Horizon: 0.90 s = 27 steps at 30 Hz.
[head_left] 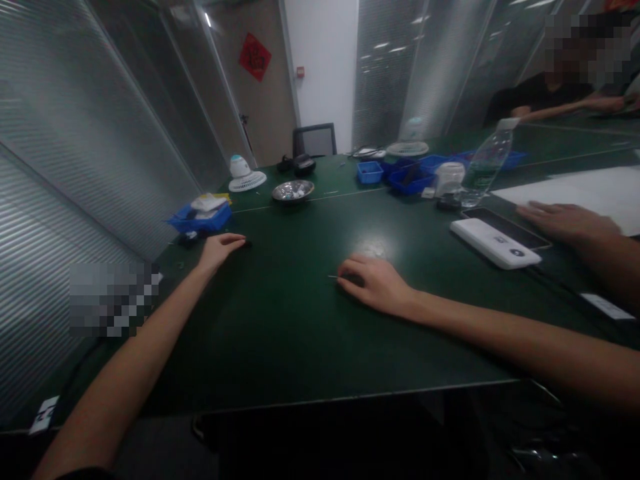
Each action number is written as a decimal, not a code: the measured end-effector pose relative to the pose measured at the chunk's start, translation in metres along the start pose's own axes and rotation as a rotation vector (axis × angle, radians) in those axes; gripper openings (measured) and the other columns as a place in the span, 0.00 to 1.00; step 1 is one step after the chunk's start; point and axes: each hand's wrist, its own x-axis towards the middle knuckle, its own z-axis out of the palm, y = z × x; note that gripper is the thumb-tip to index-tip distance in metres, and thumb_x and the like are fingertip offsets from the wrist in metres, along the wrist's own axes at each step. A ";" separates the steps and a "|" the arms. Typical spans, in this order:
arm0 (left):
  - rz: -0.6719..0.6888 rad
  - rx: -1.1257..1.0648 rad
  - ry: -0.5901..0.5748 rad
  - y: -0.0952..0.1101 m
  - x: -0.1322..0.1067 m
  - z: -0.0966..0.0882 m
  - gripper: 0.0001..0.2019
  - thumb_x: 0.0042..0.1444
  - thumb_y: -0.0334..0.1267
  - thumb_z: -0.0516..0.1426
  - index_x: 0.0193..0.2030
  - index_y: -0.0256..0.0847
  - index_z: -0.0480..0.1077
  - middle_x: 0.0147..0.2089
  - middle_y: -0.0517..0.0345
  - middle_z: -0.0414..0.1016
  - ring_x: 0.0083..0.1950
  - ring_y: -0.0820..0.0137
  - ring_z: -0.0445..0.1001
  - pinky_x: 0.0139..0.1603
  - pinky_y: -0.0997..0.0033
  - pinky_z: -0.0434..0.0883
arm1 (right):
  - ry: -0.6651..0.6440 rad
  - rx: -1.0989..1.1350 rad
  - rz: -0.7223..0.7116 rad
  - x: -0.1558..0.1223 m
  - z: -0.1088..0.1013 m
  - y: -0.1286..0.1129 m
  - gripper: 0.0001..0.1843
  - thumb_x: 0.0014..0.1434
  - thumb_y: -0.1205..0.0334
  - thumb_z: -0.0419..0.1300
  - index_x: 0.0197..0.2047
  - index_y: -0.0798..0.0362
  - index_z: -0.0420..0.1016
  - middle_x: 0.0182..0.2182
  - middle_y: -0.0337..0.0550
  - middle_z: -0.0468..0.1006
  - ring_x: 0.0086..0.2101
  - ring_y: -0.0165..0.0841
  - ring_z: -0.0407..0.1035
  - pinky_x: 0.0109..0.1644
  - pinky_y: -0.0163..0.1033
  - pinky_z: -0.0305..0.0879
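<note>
My left hand [220, 249] reaches out over the dark green table [280, 320], fingers stretched flat, fingertips touching a small dark object [246, 244] next to a blue bin [201, 217]. My right hand [375, 283] rests on the table's middle with fingers curled over something small and dark; a thin pin-like piece [333, 277] sticks out to its left. What it grips is too small to name.
A metal bowl [293, 191], small white fans [246, 175], several blue bins [410, 177], a clear bottle [486, 165], a white power bank [494, 243] and a phone lie further back. Another person's hand [565, 220] rests at right; a second person sits far right.
</note>
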 end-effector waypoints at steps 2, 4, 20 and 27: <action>0.020 0.021 -0.014 0.000 -0.001 -0.001 0.24 0.47 0.53 0.70 0.46 0.40 0.84 0.51 0.48 0.84 0.56 0.52 0.79 0.62 0.58 0.69 | -0.004 0.004 -0.001 0.000 0.000 0.000 0.10 0.70 0.56 0.60 0.49 0.51 0.77 0.43 0.44 0.76 0.34 0.32 0.70 0.36 0.38 0.61; 0.043 0.050 -0.031 0.000 -0.002 -0.002 0.23 0.49 0.54 0.69 0.47 0.41 0.84 0.51 0.48 0.84 0.56 0.52 0.78 0.62 0.58 0.68 | -0.009 0.005 -0.001 0.000 0.001 0.000 0.10 0.70 0.57 0.60 0.49 0.51 0.76 0.43 0.44 0.76 0.34 0.32 0.70 0.36 0.38 0.61; 0.047 0.285 -0.006 0.001 0.003 0.001 0.21 0.55 0.51 0.65 0.49 0.40 0.84 0.47 0.48 0.85 0.48 0.53 0.81 0.51 0.59 0.73 | 0.007 -0.011 0.013 0.000 0.002 0.000 0.10 0.70 0.56 0.60 0.48 0.52 0.77 0.42 0.44 0.76 0.33 0.32 0.69 0.35 0.37 0.59; 0.609 0.714 -0.057 0.010 -0.021 0.001 0.20 0.67 0.42 0.53 0.57 0.38 0.80 0.57 0.42 0.79 0.60 0.51 0.74 0.62 0.53 0.70 | 0.005 -0.014 0.011 0.000 0.002 0.001 0.10 0.70 0.56 0.60 0.48 0.52 0.77 0.42 0.44 0.77 0.33 0.32 0.69 0.35 0.37 0.59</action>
